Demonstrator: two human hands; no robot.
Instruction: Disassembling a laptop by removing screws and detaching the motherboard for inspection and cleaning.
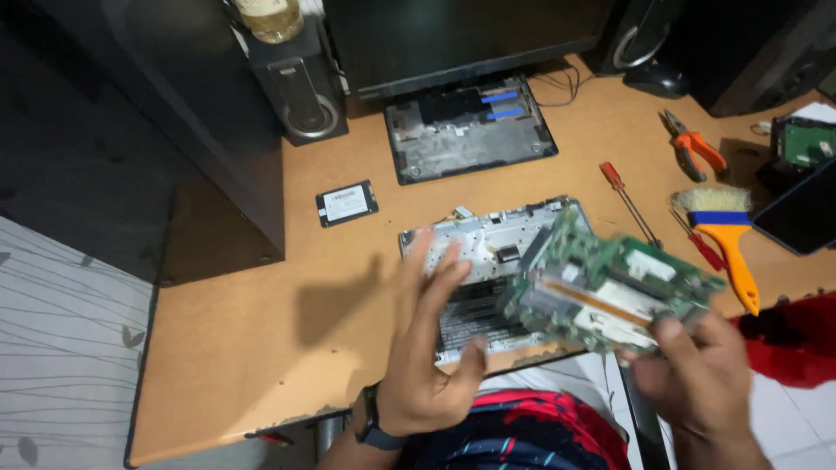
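Board [610, 292] | right hand [697, 374] pinches its lower edge | left hand [427, 348] open beside, empty | one-handed grip might slip, dropping it onto chassis [488, 244].

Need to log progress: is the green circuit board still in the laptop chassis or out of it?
Out. The right hand holds the green circuit board lifted above the opened laptop chassis; the left hand is open beside it.

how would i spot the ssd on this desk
Start at the open laptop chassis in the middle of the desk. To its left lies the ssd, alone: a small flat black rectangle with a white label.
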